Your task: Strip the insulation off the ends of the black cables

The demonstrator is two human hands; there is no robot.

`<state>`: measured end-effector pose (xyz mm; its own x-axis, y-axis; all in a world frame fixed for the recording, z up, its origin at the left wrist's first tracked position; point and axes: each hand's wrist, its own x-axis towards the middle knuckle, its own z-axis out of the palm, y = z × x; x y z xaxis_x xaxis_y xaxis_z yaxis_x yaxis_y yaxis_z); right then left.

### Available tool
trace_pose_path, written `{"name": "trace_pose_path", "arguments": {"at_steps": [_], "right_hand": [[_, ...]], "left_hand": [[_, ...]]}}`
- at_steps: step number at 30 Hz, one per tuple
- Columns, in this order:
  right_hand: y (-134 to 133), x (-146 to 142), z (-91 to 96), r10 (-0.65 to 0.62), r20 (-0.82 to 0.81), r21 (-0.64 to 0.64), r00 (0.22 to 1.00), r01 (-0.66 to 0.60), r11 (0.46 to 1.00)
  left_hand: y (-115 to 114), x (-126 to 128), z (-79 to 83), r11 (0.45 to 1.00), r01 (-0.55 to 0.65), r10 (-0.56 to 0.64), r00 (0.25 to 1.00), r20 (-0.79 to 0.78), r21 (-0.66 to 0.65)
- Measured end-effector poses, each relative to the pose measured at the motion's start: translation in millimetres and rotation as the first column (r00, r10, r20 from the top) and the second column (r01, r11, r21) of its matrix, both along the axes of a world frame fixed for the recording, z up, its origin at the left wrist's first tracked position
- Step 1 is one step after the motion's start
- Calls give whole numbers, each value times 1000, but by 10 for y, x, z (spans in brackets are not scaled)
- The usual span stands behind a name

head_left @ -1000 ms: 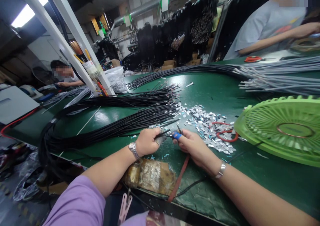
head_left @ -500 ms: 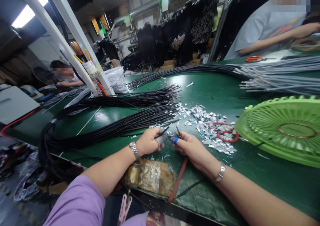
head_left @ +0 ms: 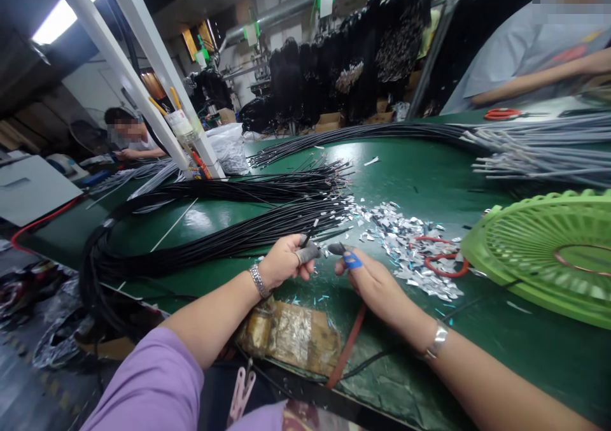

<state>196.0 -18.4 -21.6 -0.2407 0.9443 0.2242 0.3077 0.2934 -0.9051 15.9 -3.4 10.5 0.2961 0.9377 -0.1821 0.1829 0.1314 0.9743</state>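
My left hand (head_left: 285, 260) pinches a black cable (head_left: 312, 228) between thumb and fingers, its end pointing up and away; a grey covering wraps part of a finger. Just to the right, my right hand (head_left: 375, 281) has its thumb and finger pressed together, with blue tape (head_left: 352, 260) on one digit and a dark fingertip covering. Whatever lies in that pinch is too small to make out. Beyond both hands lies a thick bundle of black cables (head_left: 248, 233). Silver foil scraps (head_left: 398, 233) are scattered to the right, around a tool's red loop handles (head_left: 446, 267).
A green plastic fan grille (head_left: 544, 240) stands at the right edge. Grey cables (head_left: 534, 154) lie behind it. A taped brown block (head_left: 300, 339) sits at the near table edge beside a reddish strap (head_left: 347, 348). White posts (head_left: 157, 68) rise at left. Two co-workers sit beyond.
My hands have drawn slightly apart, the right one shifting right and its fingers changing position. The left still holds the black cable. The whole view has shifted slightly.
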Motion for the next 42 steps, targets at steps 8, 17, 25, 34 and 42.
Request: {"name": "trace_pose_path", "arguments": {"at_steps": [8,17,25,34,42], "right_hand": [[-27,-58,54,82,16,-22,997,-81,996],[-28,-58,36,94,44,-38,995,-93,995],[-71,-90,101,130,-125,-137,984,-147,980],[-80,-106,63,145,-238,-277,960,-210,938],[45,6,33,43,-187,-175,981,-76,982]], "left_hand": [[-2,5,-40,996,10,-10,1000,-4,88],[-34,17,-7,993,49,-41,996,-75,112],[-23,4,-23,992,71,-63,995,-82,105],[-22,-31,-73,980,151,-131,979,-153,128],[0,-61,27,995,76,-71,994,-85,62]]}}
